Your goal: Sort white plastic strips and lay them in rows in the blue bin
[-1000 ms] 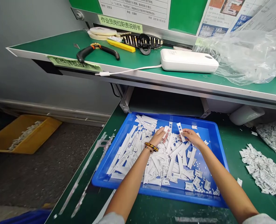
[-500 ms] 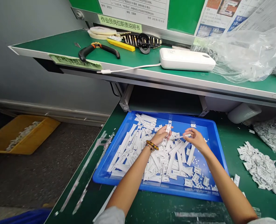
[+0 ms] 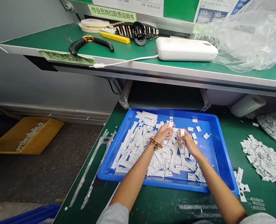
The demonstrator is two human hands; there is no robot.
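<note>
Both hands are above a blue tray (image 3: 218, 137) that holds many white plastic parts (image 3: 130, 146). My left hand (image 3: 164, 132), a beaded bracelet at its wrist, pinches a narrow white plastic strip (image 3: 170, 121) whose slotted end points away from me. Close by on the right, my right hand (image 3: 186, 141) is closed on another white plastic piece (image 3: 182, 133), held upright between thumb and fingers. The two pieces are apart. Several small white clips (image 3: 206, 135) lie loose at the tray's right side.
On the green table to the right are a heap of white parts (image 3: 264, 160) and a filled clear bag (image 3: 274, 124). A shelf above carries pliers (image 3: 91, 42), a white power bank (image 3: 186, 49) and plastic wrap (image 3: 240, 46). A yellow bin (image 3: 42, 137) stands at lower left.
My right hand has moved slightly left and turned its piece from lying sideways to upright. More small clips lie at the tray's upper right. The camera view has shifted slightly.
</note>
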